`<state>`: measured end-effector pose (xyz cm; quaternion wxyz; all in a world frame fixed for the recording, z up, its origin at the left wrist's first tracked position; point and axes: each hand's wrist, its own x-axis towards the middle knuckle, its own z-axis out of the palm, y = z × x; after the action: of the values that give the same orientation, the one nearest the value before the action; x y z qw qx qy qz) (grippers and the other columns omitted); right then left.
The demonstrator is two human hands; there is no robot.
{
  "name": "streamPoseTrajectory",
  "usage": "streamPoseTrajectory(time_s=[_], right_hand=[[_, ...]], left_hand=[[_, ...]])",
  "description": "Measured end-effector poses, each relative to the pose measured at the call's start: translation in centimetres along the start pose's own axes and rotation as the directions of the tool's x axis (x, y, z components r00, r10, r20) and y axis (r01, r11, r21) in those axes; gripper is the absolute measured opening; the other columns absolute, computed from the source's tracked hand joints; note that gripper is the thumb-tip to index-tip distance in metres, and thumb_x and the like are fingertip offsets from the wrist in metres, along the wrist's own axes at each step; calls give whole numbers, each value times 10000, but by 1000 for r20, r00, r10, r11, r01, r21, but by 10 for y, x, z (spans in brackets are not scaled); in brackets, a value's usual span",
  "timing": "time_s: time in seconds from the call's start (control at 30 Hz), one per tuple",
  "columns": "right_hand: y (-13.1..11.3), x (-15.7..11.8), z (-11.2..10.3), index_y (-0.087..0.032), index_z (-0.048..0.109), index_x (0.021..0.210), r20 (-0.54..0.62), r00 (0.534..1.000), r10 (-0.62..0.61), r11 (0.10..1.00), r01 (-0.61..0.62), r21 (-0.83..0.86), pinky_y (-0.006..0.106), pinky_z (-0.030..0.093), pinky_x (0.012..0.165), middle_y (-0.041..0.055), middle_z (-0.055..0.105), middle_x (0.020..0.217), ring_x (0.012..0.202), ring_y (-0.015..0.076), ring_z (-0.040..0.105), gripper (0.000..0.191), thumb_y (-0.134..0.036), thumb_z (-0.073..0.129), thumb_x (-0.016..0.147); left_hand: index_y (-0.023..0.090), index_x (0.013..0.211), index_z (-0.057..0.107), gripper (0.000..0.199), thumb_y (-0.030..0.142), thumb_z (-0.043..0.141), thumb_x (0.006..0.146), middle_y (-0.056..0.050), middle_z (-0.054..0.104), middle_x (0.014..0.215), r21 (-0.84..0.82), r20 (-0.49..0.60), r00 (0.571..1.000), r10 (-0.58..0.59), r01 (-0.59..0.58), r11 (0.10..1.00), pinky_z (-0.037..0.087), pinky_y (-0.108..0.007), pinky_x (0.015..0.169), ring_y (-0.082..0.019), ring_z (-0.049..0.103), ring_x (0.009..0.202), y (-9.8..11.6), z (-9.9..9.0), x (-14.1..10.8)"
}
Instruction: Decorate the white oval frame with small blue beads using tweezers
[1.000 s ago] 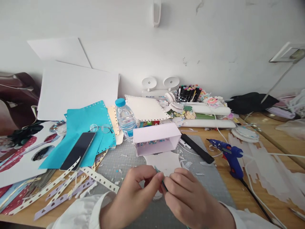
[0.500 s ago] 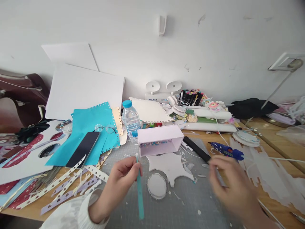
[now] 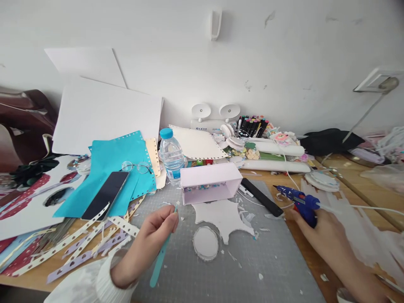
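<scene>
My left hand (image 3: 158, 235) pinches a teal paper strip (image 3: 159, 263) between thumb and fingers, its long end hanging down over the grey cutting mat (image 3: 252, 273). On the right, my right hand (image 3: 328, 237) is closed round the handle of a blue hot glue gun (image 3: 298, 198), whose nozzle points left. Some of its fingers are hidden behind the handle. Between my hands lie a white foam disc (image 3: 205, 243) and a jagged white foam piece (image 3: 221, 216). Behind them an open pale lilac box (image 3: 211, 183) rests on its side.
A black bar (image 3: 261, 197) lies right of the box; a water bottle (image 3: 172, 155) stands behind it. Left are a phone (image 3: 105, 194), glasses (image 3: 136, 167), teal sheets (image 3: 116, 151) and punched paper strips (image 3: 75, 244). A white cord (image 3: 372, 208) crosses the right side.
My right hand has moved from beside the black bar to the glue gun and taken hold of its handle. The teal strip in my left hand has swung its lower end leftward.
</scene>
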<state>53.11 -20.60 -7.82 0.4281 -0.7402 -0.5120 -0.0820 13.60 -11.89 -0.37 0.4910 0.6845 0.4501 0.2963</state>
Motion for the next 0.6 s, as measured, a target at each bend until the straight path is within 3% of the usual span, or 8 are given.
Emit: streamPoseTrajectory(time_s=[0.13, 0.33, 0.37, 0.43, 0.5, 0.57, 0.6], right_hand=[[-5, 16, -2, -274, 458, 554, 109, 990, 91, 990, -78, -117, 337, 328, 395, -6, 445, 447, 337, 194, 453, 288, -282, 683, 735], [-13, 34, -28, -291, 434, 499, -41, 965, 260, 924, -261, -278, 328, 306, 352, -16, 430, 402, 286, 159, 385, 351, -286, 771, 600], [-21, 33, -30, -292, 435, 458, -86, 952, 293, 908, -305, -287, 328, 294, 341, -10, 421, 366, 274, 163, 381, 378, -315, 798, 563], [-44, 30, -29, -280, 465, 387, -52, 928, 370, 901, -372, -224, 325, 331, 337, 28, 459, 333, 296, 200, 465, 387, -353, 812, 540], [-72, 24, -21, -252, 567, 430, 70, 928, 366, 928, -359, -99, 322, 413, 383, 68, 582, 424, 422, 251, 608, 279, -333, 791, 574], [-98, 17, -7, -236, 578, 457, 127, 936, 329, 944, -329, -17, 323, 449, 383, 49, 589, 418, 419, 255, 612, 228, -289, 774, 560], [-109, 13, 1, -235, 588, 510, 166, 953, 254, 961, -267, 66, 320, 454, 378, 27, 583, 420, 402, 241, 596, 165, -266, 734, 581]], left_hand=[[189, 593, 365, 392, 427, 371, 905, 28, 334, 589, -3, 9, 998, 58, -58, 998, 275, -252, 569, -124, 324, 592, -1, 6, 10], [183, 583, 378, 388, 412, 379, 896, 30, 335, 580, -43, 46, 994, 98, -96, 994, 277, -243, 562, -117, 319, 583, -7, 16, 35], [181, 582, 384, 387, 405, 379, 897, 30, 344, 580, -52, 61, 992, 106, -103, 993, 283, -241, 564, -116, 326, 583, -8, 18, 38], [178, 577, 397, 386, 394, 384, 897, 29, 357, 573, -68, 94, 989, 112, -106, 992, 291, -235, 559, -112, 336, 576, -10, 22, 43], [178, 572, 395, 392, 399, 395, 895, 33, 351, 560, -71, 136, 985, 108, -99, 993, 290, -228, 540, -106, 331, 556, -11, 25, 45], [181, 560, 377, 411, 415, 405, 896, 37, 335, 545, -60, 172, 980, 105, -96, 994, 284, -225, 523, -100, 317, 536, -12, 27, 44], [181, 552, 371, 421, 420, 409, 897, 38, 332, 537, -51, 184, 977, 109, -101, 994, 282, -225, 519, -98, 315, 528, -12, 27, 42]])
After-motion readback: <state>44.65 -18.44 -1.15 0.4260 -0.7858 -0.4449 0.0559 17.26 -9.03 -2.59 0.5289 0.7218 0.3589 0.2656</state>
